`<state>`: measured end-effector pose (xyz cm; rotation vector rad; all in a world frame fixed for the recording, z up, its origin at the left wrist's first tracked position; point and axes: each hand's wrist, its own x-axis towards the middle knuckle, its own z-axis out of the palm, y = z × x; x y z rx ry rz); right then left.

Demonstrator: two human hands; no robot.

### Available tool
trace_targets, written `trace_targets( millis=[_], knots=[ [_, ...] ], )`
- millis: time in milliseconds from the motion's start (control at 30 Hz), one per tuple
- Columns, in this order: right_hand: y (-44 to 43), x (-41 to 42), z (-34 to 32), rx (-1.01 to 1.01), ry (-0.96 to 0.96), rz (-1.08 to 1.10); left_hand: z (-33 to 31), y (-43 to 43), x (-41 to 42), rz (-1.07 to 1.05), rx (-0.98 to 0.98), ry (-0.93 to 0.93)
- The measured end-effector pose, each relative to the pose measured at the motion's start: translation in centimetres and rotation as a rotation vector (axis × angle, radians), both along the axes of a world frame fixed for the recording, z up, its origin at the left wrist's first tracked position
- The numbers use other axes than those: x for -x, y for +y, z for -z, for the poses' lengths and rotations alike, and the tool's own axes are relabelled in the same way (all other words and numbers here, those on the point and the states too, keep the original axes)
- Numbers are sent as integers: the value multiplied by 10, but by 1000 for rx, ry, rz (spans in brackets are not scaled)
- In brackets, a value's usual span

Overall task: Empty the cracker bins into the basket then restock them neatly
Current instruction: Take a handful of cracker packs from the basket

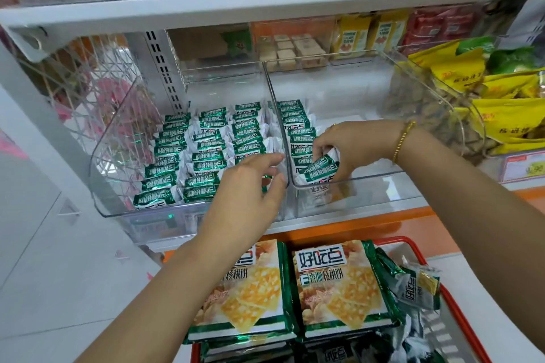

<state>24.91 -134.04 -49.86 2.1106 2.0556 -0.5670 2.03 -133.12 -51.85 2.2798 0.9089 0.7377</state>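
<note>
We are restocking; our right hand (351,147) grasps a cracker pack (320,167) at nine o'clock in the right bin (383,197); left hand (250,186) released; next we likely fetch more from the six-o'clock basket (411,246).

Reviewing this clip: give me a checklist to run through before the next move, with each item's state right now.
1. The right hand grips a packet: ok.
2. That packet stands in line with the row in the right bin: not ok, it leans at the row's front.
3. The right bin has room beside its row: ok.
4. The left bin holds three neat rows: ok.
5. The left hand holds something: cannot tell.
6. The basket holds small packets to restock: ok.
</note>
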Motion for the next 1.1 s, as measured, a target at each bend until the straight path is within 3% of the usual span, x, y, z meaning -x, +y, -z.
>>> trace_targets(
  millis=[200,333,667,867,933,1033,1100],
  knots=[
    [-21,-19,-12,130,459,300,1,-1,0,5,-7,3],
    [-20,-18,-5,154,404,393,0,-2,0,-1,1,2],
    [-5,17,14,93,259,355,3,-2,-2,-8,-27,-6],
    [-17,6,4,153,740,537,1,-5,-3,-13,-5,2],
    [-17,11,4,86,699,521,0,-7,-3,-11,7,4],
    [-24,20,5,-35,464,456,0,-10,-1,11,30,20],
    [-33,22,7,-109,443,481,0,-14,4,18,-24,53]
  ],
)
